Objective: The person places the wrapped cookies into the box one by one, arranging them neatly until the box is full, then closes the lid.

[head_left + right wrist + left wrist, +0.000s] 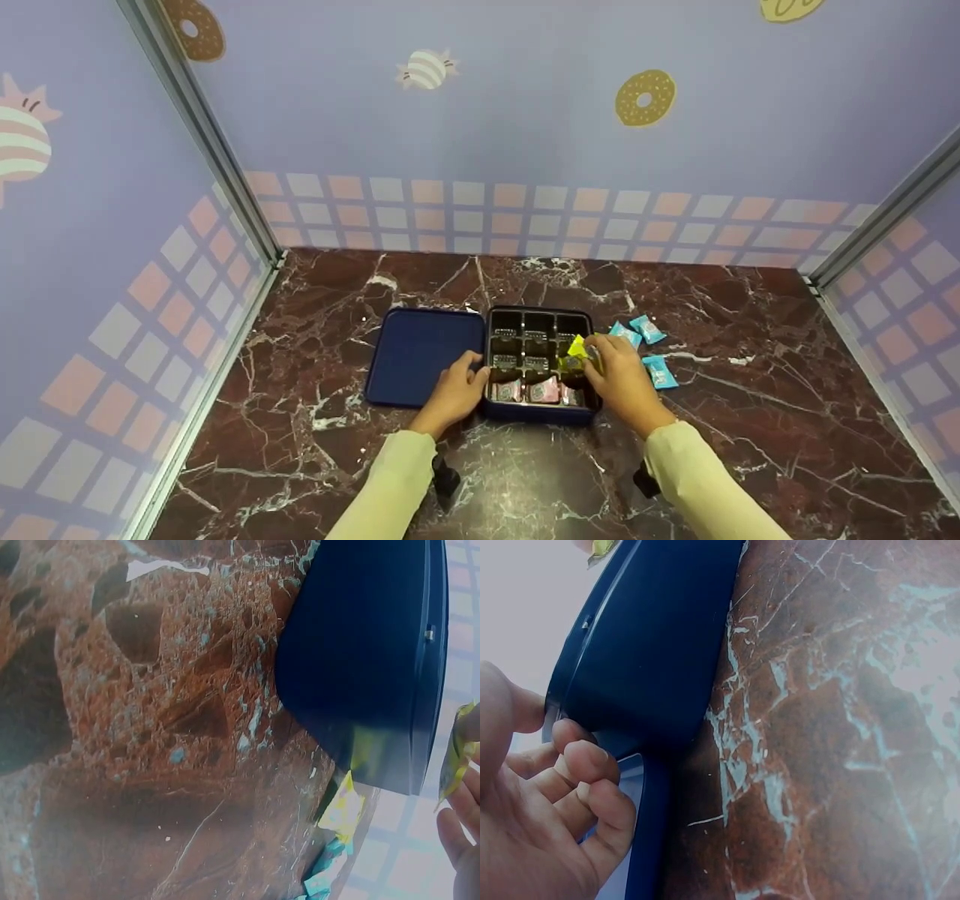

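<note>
A dark blue box (pixel 536 413) holds a black divided tray (pixel 508 324), with pink-wrapped sweets (pixel 544 390) in its front row. My left hand (pixel 459 386) grips the box's left edge, thumb at the rim and the other fingers curled beside it. Over the right column of the tray, my right hand (pixel 621 377) pinches a yellow-wrapped sweet (pixel 576 349). In the right wrist view that yellow packet (pixel 455 754) sits between the fingertips above the rim. Left of the box lies a flat dark blue lid (pixel 420 352), partly under my left hand.
Several blue-wrapped sweets (pixel 660 373) lie on the marbled table (pixel 750 420) right of the box. Another yellow packet (pixel 343 810) rests beside the box in the right wrist view. Patterned walls (pixel 525 135) enclose the table at the back and sides.
</note>
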`<act>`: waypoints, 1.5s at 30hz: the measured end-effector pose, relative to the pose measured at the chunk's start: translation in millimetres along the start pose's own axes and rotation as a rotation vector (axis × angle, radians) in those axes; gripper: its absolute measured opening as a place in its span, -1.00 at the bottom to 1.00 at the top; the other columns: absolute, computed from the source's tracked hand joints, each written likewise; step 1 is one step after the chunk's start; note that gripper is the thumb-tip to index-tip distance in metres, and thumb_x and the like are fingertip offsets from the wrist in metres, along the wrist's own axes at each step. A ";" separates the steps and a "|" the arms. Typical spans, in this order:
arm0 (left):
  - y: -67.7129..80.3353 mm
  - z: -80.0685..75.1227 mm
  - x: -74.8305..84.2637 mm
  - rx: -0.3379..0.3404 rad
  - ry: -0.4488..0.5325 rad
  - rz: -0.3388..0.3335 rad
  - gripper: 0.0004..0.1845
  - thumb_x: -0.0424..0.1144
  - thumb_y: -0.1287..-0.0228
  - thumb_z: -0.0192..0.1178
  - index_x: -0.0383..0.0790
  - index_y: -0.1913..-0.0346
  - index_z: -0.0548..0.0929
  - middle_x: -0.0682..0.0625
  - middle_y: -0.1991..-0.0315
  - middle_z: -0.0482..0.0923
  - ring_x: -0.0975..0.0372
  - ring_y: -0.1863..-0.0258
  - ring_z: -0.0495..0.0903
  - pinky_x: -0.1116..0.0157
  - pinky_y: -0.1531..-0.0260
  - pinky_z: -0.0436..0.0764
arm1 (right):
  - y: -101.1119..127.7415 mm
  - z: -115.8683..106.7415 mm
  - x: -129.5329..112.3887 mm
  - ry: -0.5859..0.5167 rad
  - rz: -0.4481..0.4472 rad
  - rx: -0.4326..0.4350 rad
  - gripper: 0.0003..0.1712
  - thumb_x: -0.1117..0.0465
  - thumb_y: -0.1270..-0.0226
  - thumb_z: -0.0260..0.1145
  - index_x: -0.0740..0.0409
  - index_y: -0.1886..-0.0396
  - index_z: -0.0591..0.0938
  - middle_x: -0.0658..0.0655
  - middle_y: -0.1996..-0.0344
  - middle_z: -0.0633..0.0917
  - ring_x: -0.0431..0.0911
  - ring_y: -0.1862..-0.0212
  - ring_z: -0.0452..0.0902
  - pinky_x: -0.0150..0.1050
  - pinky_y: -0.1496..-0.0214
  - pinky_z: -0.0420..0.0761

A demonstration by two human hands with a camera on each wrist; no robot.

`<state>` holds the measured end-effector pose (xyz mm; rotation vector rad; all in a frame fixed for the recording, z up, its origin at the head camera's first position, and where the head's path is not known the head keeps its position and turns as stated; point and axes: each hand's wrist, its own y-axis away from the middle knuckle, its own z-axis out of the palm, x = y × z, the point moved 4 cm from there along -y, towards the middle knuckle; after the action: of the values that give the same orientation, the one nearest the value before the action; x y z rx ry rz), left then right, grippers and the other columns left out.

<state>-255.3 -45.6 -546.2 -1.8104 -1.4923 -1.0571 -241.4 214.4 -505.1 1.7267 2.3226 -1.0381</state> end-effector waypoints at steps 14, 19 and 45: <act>-0.4 0.0 -0.9 0.016 -0.022 0.008 -0.66 -0.17 -0.44 0.04 -0.28 -0.14 0.49 0.12 0.66 0.23 0.28 0.67 0.23 0.35 0.56 0.24 | -1.4 5.1 -5.5 0.012 -0.039 0.003 -0.70 0.36 -0.04 0.46 0.20 0.18 0.64 0.22 0.16 0.71 0.12 0.11 0.56 0.04 -0.01 0.52; -0.3 -0.9 0.4 0.003 -0.019 0.019 -0.67 -0.17 -0.45 0.03 -0.28 -0.14 0.48 0.13 0.67 0.19 0.28 0.69 0.20 0.34 0.57 0.22 | -1.4 7.8 -7.2 -0.001 -0.016 -0.017 -0.70 0.35 -0.07 0.45 0.20 0.15 0.65 0.22 0.14 0.71 0.13 0.06 0.56 0.06 -0.05 0.51; -0.7 -0.2 -0.7 0.007 -0.022 0.023 -0.67 -0.17 -0.44 0.03 -0.28 -0.13 0.48 0.12 0.67 0.20 0.27 0.68 0.21 0.34 0.55 0.24 | -5.6 15.3 -15.5 0.009 -0.056 -0.035 -0.72 0.36 0.00 0.49 0.16 0.26 0.63 0.14 0.26 0.72 0.09 0.14 0.55 0.03 0.03 0.52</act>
<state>-256.1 -45.9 -546.7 -1.8354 -1.4827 -1.0235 -245.6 192.5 -507.6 1.6668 2.3924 -0.9941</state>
